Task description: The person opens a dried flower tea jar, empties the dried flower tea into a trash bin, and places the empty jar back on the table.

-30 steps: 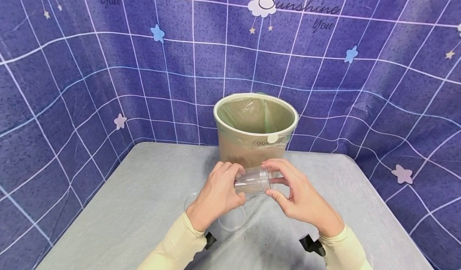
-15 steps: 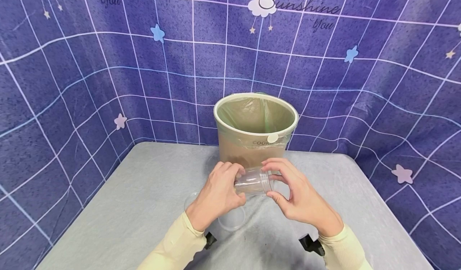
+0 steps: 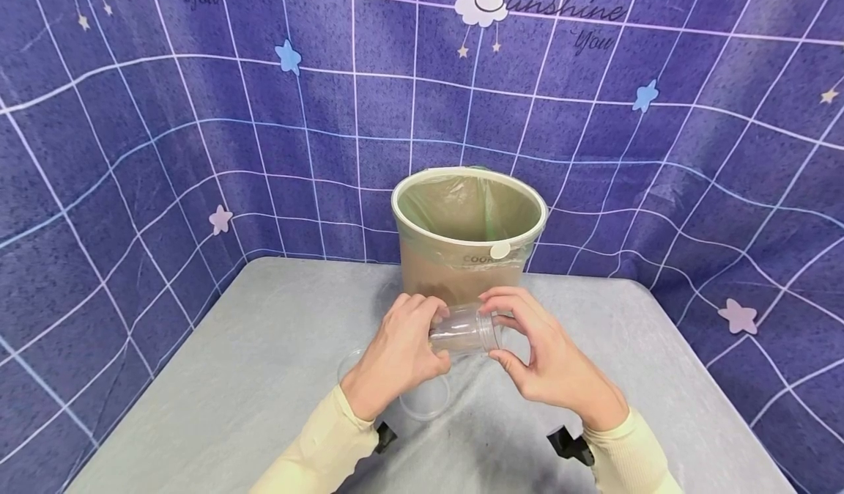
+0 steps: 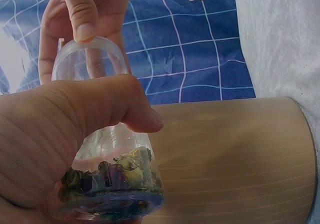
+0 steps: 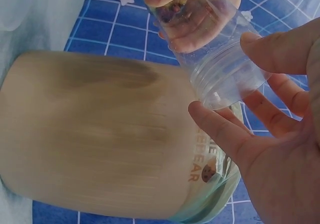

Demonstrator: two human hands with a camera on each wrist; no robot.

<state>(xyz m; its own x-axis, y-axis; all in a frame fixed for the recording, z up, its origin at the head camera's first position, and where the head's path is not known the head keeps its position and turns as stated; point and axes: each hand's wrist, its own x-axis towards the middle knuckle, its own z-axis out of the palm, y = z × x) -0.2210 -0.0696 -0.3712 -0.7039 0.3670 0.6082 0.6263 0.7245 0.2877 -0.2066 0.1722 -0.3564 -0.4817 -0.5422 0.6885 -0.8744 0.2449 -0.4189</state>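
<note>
Same hold on the clear jar [image 3: 458, 330] — left hand [image 3: 404, 344] around body, right hand [image 3: 552, 358] at rim

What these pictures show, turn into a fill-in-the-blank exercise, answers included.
1. The left hand grips the jar, whose threaded end points toward the ____ in the head view.
2. Dried-looking plant pieces lie ____ the jar.
3. Beside the top-center cloud, the backdrop reads "____ You".

Missing words: right; inside; Sunshine.
</note>
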